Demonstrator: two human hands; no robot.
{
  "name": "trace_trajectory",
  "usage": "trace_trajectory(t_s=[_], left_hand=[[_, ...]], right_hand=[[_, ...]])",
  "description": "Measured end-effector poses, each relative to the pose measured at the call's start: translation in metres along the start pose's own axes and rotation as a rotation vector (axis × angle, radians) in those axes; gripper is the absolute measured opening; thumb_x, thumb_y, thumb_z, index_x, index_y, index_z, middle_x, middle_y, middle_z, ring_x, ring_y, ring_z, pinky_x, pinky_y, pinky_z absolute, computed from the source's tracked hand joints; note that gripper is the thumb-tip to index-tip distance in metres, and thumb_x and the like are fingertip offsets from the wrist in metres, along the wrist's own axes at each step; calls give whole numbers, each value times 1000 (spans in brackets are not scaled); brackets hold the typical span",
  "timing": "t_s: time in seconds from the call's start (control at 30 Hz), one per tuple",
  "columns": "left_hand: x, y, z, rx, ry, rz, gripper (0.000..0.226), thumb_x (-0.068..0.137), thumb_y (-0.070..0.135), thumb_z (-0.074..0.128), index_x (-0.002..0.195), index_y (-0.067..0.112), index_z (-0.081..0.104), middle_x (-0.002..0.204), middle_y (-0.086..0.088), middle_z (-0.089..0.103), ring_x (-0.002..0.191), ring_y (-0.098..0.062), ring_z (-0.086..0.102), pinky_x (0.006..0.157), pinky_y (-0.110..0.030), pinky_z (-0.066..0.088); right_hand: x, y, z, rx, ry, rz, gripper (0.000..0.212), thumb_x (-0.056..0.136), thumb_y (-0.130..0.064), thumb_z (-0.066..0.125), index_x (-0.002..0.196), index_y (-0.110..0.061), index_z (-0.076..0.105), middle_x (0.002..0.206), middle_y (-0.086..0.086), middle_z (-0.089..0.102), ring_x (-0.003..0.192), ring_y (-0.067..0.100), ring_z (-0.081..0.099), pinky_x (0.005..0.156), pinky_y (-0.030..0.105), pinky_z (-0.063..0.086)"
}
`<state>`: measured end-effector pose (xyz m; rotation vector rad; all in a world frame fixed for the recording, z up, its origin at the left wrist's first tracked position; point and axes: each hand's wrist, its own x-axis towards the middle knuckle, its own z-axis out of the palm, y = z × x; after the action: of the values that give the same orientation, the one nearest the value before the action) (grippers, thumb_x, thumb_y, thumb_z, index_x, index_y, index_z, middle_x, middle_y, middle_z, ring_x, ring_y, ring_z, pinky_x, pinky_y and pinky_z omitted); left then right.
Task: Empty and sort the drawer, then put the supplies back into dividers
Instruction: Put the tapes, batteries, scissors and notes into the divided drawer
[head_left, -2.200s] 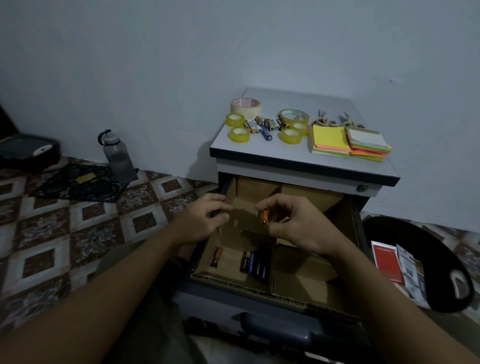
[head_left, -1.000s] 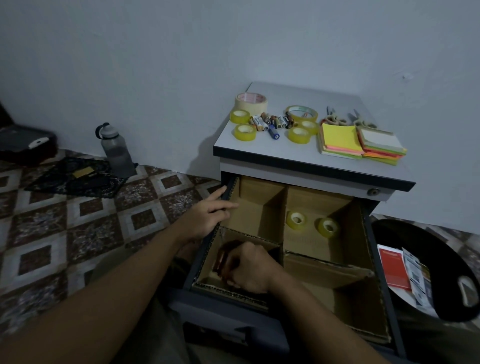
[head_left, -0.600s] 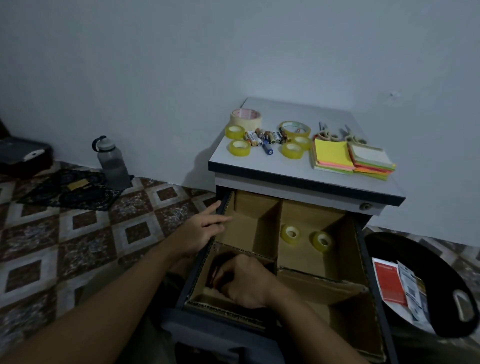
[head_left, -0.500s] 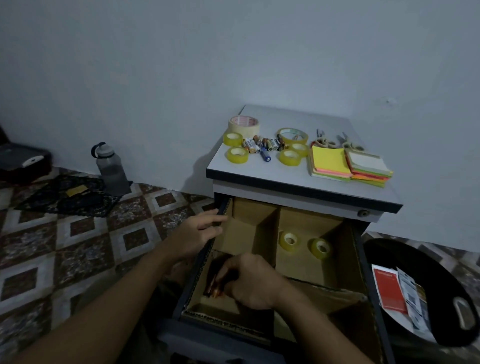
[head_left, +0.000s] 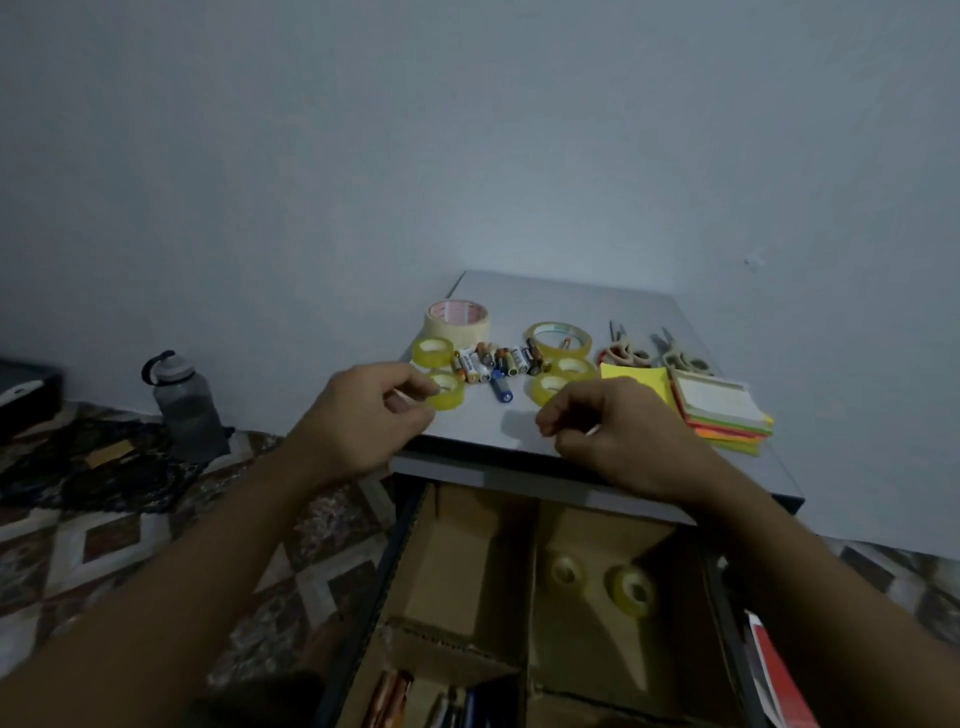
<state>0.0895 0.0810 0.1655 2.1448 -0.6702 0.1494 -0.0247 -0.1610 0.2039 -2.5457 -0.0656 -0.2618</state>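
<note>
My left hand (head_left: 363, 415) hovers over the cabinet top's front left corner, fingers curled, thumb tip at the left edge of a small yellow tape roll (head_left: 448, 391); whether it grips the roll is unclear. To the right, my right hand (head_left: 608, 434) is above the front edge with curled fingers and nothing visible in it. Loose batteries (head_left: 493, 361) lie behind the hands. Below, the open drawer has cardboard dividers (head_left: 531, 561); two tape rolls (head_left: 631, 590) lie in the back right compartment, and several batteries (head_left: 395, 701) in the front left one.
The cabinet top (head_left: 571, 296) also carries a masking tape roll (head_left: 457, 319), a wide clear roll (head_left: 557, 338), scissors (head_left: 626, 353) and sticky note pads (head_left: 717, 410). A water bottle (head_left: 184, 405) stands on the tiled floor at left. A red packet (head_left: 774, 675) lies at right.
My right hand has come up out of the front left compartment and my left hand has left the drawer's side; both are now over the cabinet top. The view has tilted upward.
</note>
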Motion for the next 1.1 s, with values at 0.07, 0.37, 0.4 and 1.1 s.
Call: trace_trajectory(t_s=[0.07,0.37,0.4,1.1], left_hand=[[26,7,-1,58,-34,26,17,86,23,73,102,29,73,95,-3,73,82,-17,67,77,-31,55],[119,34,19,265,-279,79,51,80,21,79,128,23,64,98,28,49,74,9,52,58,-4,36],[125,32,22,277,-307,78,55,79,21,80,131,23,62,107,23,51,76,8,52,59,-5,36],[152,31,41,473,-412,125,45,74,29,84,117,31,71,102,8,56,83,-6,51,63,-20,40]], right_hand=[[23,9,-16,-59,57,-2,18,80,-10,69,91,-23,74,78,-17,67,72,-3,62,63,5,42],[131,46,-29,-141,-58,38,42,83,-16,75,123,-22,65,116,-5,65,98,12,62,85,26,47],[141,50,-27,-160,-92,34,46,82,-18,77,126,-23,63,120,-4,64,101,13,61,84,26,45],[184,66,-11,-288,-354,-36,50,78,-26,81,124,-24,61,115,-3,66,90,13,60,65,17,39]])
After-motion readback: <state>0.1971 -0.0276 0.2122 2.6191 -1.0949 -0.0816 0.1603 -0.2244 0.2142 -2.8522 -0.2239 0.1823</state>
